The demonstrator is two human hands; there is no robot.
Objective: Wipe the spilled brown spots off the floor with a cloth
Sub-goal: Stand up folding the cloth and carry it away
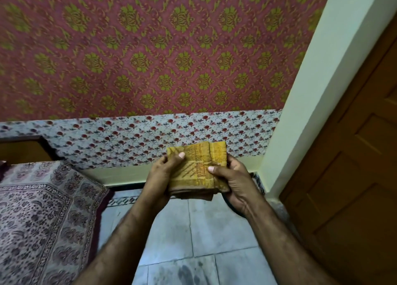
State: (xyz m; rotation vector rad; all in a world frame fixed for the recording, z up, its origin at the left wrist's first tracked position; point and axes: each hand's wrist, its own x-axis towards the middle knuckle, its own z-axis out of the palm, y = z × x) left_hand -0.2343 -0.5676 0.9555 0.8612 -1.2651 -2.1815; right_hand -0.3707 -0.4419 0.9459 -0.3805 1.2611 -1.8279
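Grey floor tiles lay below; both hands, left hand and right hand, pinched the folded cloth, seemingly readying a wiping pad

There are two hands, one left hand and one right hand. There is one yellow cloth. There is one bed and one brown door. The wall has two papers, one red and green paper and one white flower paper. The dark marks on the floor run together, too smudgy to count.
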